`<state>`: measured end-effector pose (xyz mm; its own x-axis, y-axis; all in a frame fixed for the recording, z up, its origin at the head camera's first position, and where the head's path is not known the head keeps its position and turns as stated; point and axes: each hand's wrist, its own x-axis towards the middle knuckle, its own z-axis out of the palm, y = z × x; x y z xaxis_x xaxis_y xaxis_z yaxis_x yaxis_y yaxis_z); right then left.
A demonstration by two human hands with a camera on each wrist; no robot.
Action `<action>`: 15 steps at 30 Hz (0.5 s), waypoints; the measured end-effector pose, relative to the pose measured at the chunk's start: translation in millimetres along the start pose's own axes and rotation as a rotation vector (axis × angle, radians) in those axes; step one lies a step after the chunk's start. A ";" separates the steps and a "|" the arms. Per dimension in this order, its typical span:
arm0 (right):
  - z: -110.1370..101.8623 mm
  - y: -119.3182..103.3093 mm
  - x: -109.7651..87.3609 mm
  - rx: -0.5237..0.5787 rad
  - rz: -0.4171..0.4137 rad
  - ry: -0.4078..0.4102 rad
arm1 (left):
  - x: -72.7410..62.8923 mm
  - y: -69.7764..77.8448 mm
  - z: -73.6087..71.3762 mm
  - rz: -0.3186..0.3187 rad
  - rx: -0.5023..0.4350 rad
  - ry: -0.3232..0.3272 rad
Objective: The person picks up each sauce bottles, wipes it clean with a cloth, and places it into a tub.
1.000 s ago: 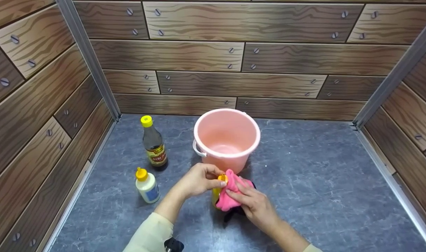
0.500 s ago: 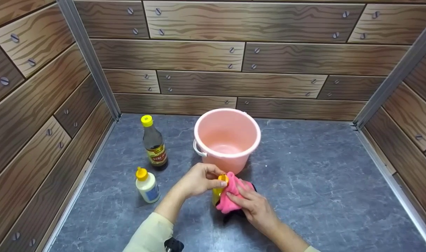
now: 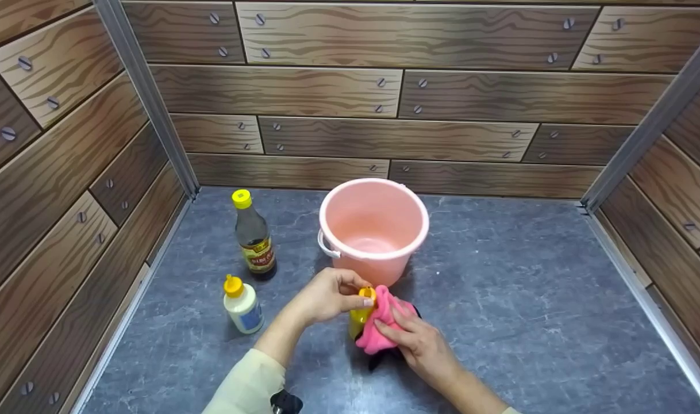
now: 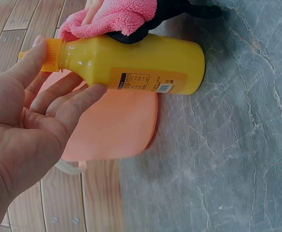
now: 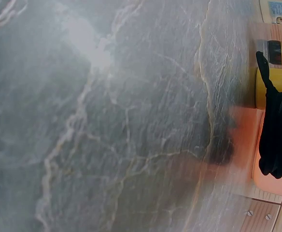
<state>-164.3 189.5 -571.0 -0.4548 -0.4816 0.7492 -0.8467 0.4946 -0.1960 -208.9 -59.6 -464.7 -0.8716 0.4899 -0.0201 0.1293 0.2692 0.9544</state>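
A yellow bottle with an orange cap stands on the grey marbled surface, just in front of the pink bucket. My left hand pinches the cap between thumb and fingers. In the left wrist view the left hand has its other fingers below the bottle's neck. My right hand holds a pink fluffy cloth against the bottle's right side. Black fabric attached to the cloth hangs down, seen in the right wrist view. The right hand's fingertips are partly sunk in the cloth.
To the left stand a dark sauce bottle with a yellow cap and a white bottle with an orange nozzle. The bucket's white handle hangs at its left. Wood-patterned walls enclose the back and sides.
My right hand and the pink cloth have slid slightly down along the bottle, baring more of its yellow side. The left hand keeps its place on the cap.
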 end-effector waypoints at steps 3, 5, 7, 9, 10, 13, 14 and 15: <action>1.5 0.9 -2.0 0.016 -0.005 0.013 | 1.0 -0.4 0.5 0.004 0.003 -0.002; 2.2 1.3 -3.4 0.033 -0.006 0.016 | 1.0 -0.5 0.7 0.006 0.004 -0.003; 3.0 1.9 -5.0 0.042 -0.007 0.018 | 1.1 -0.8 0.9 0.006 0.006 -0.003; 3.7 2.5 -6.5 0.041 -0.008 0.019 | 1.0 -1.4 0.9 0.007 0.012 -0.001; 3.9 2.7 -7.4 0.039 -0.004 0.017 | 1.1 -1.7 0.9 0.007 0.015 0.000; 4.2 3.1 -11.1 0.029 0.009 0.003 | 0.8 -2.2 0.6 0.008 0.016 0.006; 4.6 3.5 -13.1 0.022 0.010 -0.003 | 0.5 -2.1 0.4 0.008 0.015 0.006; 4.4 3.3 -14.7 0.020 0.018 -0.014 | 0.4 -2.1 0.4 0.007 0.014 0.005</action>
<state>-161.7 195.1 -585.5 -0.4737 -0.4827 0.7366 -0.8435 0.4892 -0.2219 -209.4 -59.6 -466.8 -0.8730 0.4876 -0.0121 0.1418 0.2775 0.9502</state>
